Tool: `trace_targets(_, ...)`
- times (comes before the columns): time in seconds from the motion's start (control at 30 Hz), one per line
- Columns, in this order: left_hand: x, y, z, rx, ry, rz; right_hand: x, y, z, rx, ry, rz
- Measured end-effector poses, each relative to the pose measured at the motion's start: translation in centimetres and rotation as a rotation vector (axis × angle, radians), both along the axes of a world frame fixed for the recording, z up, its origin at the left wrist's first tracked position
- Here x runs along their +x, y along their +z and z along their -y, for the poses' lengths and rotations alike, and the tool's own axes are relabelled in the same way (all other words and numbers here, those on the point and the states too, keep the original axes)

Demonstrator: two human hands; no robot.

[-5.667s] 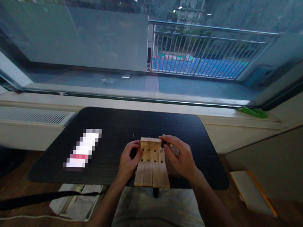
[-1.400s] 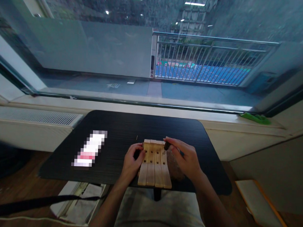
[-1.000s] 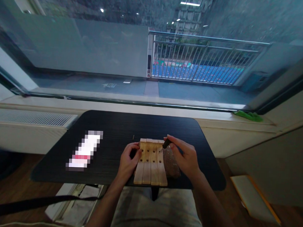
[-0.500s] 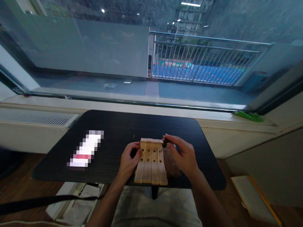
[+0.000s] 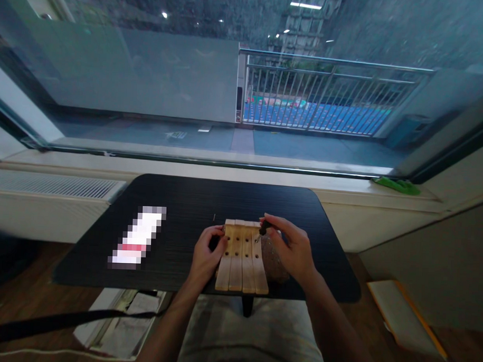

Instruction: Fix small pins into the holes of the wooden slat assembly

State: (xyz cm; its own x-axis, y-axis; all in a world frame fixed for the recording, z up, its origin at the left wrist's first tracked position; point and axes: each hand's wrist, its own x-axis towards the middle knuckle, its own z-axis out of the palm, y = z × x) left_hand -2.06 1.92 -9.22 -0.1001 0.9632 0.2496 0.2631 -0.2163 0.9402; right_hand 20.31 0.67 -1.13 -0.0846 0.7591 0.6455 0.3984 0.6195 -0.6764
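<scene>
A pale wooden slatted panel with rows of holes lies on the black table near its front edge. My left hand grips the panel's left side, fingers curled over its edge. My right hand is closed on a small dark screwdriver, its tip at a hole in the right slat near the far end. A small clear bag lies under my right hand beside the panel.
A white and red blurred object lies on the table's left part. A window sill with a green cloth runs behind the table. A radiator grille sits at left. Papers lie on the floor below.
Both hands keep their hold on the panel and the tool. The screwdriver has shifted slightly at the right slat; the view has drifted a little.
</scene>
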Motion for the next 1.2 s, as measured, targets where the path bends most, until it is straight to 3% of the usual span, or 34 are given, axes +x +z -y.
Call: trace_targets(1.2,-0.3,-0.12,0.11,0.002,0.017,-0.014,-0.54,-0.3,-0.11,0.043,0.021,-0.01)
